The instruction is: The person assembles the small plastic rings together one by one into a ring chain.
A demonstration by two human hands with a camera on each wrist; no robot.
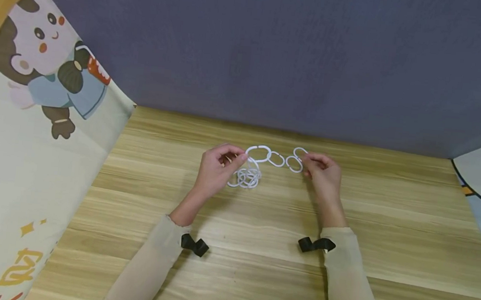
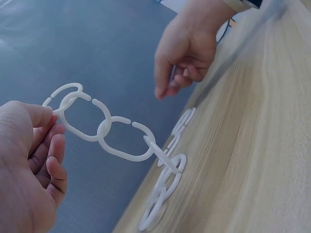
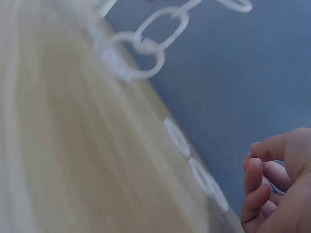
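Left hand (image 1: 214,168) pinches white chain (image 2: 103,129); only wrist views show curled right hand (image 2: 187,51) empty.

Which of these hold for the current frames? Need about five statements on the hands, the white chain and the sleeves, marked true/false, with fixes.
1. The left hand pinches a white link chain. True.
2. The right hand grips a link of that chain. False: its fingers are curled and no link shows in them.
3. The held chain hangs wholly off the wooden tabletop. False: its lower links rest there.
4. Some loose white links lie apart from the held chain. True.
5. Both sleeves are black. False: they are pale beige; the straps at the wrists are black.
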